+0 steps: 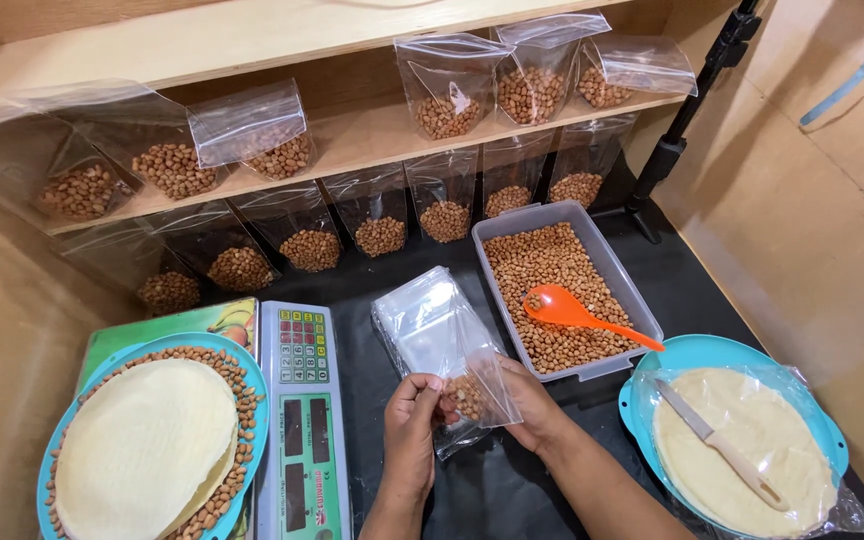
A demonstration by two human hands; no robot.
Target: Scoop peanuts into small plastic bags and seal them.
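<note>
Left hand [410, 425] and right hand [530, 405] are clenched on a small clear plastic zip bag of peanuts [472, 392] over the black bench [372, 285]; bag-closing step is judged underway, needing its top edge pinched flat.

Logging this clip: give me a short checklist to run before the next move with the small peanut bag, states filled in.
1. Both hands on bag: ok; left hand and right hand pinch the bag.
2. Peanuts inside: ok, a small amount.
3. Bag sealed: cannot tell.
4. Scale pan free: not ok, a plate sits there.
5. Spoon within reach: ok, lying in the tub.
</note>
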